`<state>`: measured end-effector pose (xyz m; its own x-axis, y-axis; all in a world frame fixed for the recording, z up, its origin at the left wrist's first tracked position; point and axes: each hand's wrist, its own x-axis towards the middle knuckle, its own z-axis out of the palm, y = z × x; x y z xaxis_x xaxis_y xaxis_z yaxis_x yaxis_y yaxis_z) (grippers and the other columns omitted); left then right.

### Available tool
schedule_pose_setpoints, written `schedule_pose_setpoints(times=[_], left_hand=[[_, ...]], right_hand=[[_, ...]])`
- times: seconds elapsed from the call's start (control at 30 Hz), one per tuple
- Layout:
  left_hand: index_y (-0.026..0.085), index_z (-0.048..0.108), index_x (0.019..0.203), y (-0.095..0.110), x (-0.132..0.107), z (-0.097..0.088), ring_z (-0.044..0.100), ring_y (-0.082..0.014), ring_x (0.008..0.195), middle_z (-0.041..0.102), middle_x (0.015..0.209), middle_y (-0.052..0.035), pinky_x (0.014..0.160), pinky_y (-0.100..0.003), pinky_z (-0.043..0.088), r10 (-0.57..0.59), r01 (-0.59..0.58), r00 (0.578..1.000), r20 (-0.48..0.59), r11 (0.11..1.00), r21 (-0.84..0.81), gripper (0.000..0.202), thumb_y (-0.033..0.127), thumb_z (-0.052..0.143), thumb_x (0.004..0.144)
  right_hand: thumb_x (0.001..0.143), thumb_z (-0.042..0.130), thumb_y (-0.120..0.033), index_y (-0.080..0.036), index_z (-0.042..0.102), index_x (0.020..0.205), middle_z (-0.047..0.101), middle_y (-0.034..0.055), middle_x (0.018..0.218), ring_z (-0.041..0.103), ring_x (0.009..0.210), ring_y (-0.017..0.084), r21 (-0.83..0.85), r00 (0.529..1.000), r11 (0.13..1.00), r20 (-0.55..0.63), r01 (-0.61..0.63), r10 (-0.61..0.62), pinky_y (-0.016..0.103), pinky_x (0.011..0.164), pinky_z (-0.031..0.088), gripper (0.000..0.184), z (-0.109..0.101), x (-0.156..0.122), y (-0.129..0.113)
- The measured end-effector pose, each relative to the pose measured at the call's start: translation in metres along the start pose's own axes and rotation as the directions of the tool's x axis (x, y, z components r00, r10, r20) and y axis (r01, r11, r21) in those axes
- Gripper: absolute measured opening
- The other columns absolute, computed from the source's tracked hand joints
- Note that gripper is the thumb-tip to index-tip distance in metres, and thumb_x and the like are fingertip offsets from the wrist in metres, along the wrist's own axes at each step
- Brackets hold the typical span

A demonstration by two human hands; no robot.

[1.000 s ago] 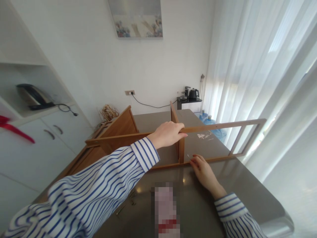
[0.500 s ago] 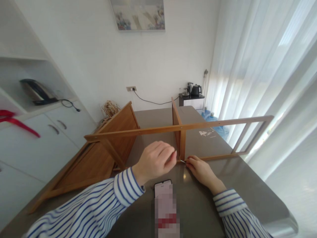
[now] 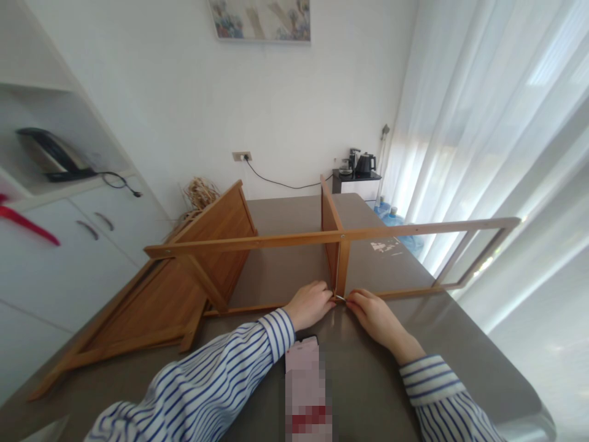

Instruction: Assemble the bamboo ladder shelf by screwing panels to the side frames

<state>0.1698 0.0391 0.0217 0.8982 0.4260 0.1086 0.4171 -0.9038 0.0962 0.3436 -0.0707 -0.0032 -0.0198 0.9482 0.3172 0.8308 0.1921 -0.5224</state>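
Note:
A wooden shelf frame (image 3: 257,240) lies on its side on the grey table (image 3: 368,368), one end sticking out past the right edge. My left hand (image 3: 309,304) and my right hand (image 3: 373,315) meet at the foot of the frame's middle upright (image 3: 341,265), where it joins the lower rail. My right hand's fingers pinch a small thin metal piece (image 3: 339,298) at that joint. My left hand is curled, its fingertips pressed against the same spot.
A phone (image 3: 306,387) lies on the table just in front of me. White cabinets (image 3: 69,258) with a dark appliance (image 3: 46,156) line the left wall. A kettle (image 3: 365,164) stands on a small stand at the back; sheer curtains (image 3: 483,123) hang at the right.
My left hand let go of the frame's top rail and came down to the lower joint beside my right hand. The view tipped downwards.

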Motion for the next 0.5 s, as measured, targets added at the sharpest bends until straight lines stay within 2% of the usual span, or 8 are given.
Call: schedule_pose_setpoints(times=[0.2, 0.5], left_hand=[[0.017, 0.063, 0.09, 0.002, 0.0017, 0.0089, 0.053, -0.0195, 0.085, 0.056, 0.089, -0.0082, 0.074, -0.031, 0.043, 0.03, -0.031, 0.999, -0.034, 0.999, -0.023, 0.031, 0.033, 0.037, 0.091], [0.018, 0.062, 0.093, 0.0015, 0.0028, 0.009, 0.052, -0.0185, 0.087, 0.056, 0.09, -0.0072, 0.079, -0.031, 0.042, 0.039, -0.044, 0.998, -0.042, 0.993, -0.108, 0.028, 0.032, 0.038, 0.091]], right_hand=[[0.091, 0.04, -0.025, -0.02, 0.061, 0.093, 0.06, 0.0057, 0.092, 0.058, 0.083, 0.015, 0.025, 1.0, 1.0, -0.025, 0.013, -0.012, 0.026, 0.076, 0.045, 0.022, 0.0003, 0.0012, 0.0002], [0.09, 0.041, -0.025, -0.02, 0.06, 0.09, 0.06, 0.0052, 0.089, 0.057, 0.08, 0.015, 0.046, 0.998, 0.998, -0.051, 0.03, -0.028, 0.026, 0.074, 0.045, 0.02, 0.0011, 0.0009, 0.0008]])
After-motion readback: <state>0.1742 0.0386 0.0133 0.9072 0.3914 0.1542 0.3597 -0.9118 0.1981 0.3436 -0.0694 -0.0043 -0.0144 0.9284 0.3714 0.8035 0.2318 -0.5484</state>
